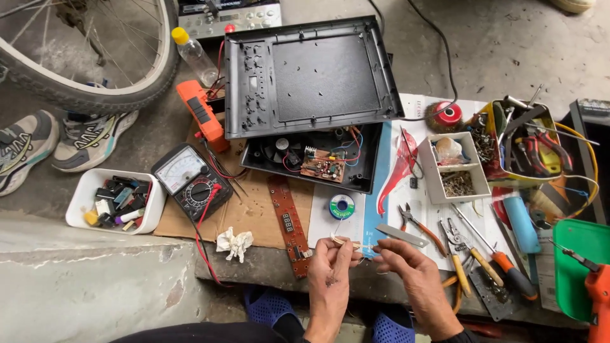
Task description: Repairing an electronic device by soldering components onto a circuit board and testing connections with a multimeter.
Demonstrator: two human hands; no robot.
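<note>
Nearest, at the front edge of the cardboard-covered work surface, the left hand [330,270] and right hand [406,267] each pinch one end of a small pale strip [351,244] between thumb and fingertips, the other fingers loosely curled. Just beyond lies the solder spool [341,206], with the red circuit strip [291,223] to its left and pliers [416,222] to the right. Farther back sits the open black case [311,76] with its circuit board [323,165]. The strip looks slight; too hard a pull could snap it, or it could drop off the edge.
</note>
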